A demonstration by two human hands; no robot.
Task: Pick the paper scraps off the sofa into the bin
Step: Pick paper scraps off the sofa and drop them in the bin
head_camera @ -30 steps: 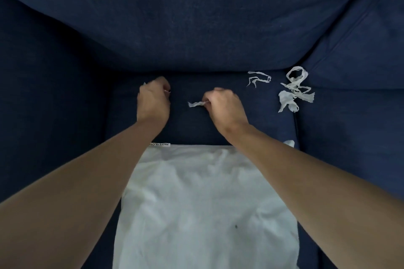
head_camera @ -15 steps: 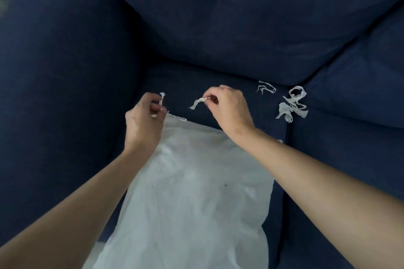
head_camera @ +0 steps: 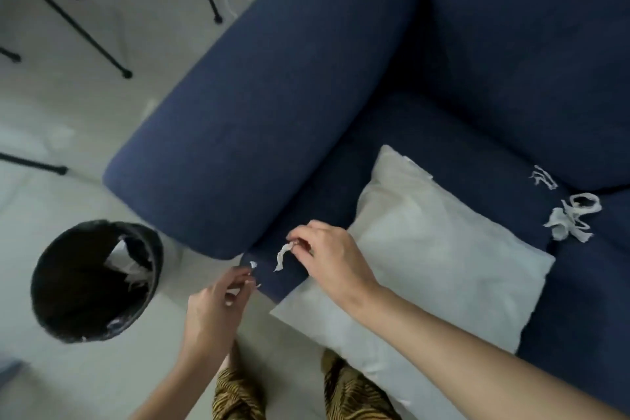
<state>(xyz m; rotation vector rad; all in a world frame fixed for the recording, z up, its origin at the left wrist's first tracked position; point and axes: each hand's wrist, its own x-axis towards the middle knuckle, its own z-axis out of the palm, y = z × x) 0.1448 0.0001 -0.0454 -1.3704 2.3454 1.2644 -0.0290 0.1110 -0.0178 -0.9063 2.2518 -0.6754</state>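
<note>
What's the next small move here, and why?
Probably swing both hands left over the bin and let go. The right hand pinches a paper strip, the left hand a smaller scrap, and the open bin sits just left.

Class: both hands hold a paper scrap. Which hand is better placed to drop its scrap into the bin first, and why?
Probably the left hand. It holds its small scrap over the floor, nearer the black bin. The right hand is farther away, over the sofa seat.

Right hand (head_camera: 329, 257) pinches a paper strip (head_camera: 283, 255) over the sofa (head_camera: 306, 78) edge; left hand (head_camera: 218, 307) pinches small scraps (head_camera: 253, 264) near the black bin (head_camera: 93, 281); more scraps (head_camera: 572, 218) lie beside the white pillow (head_camera: 443, 249)
</note>
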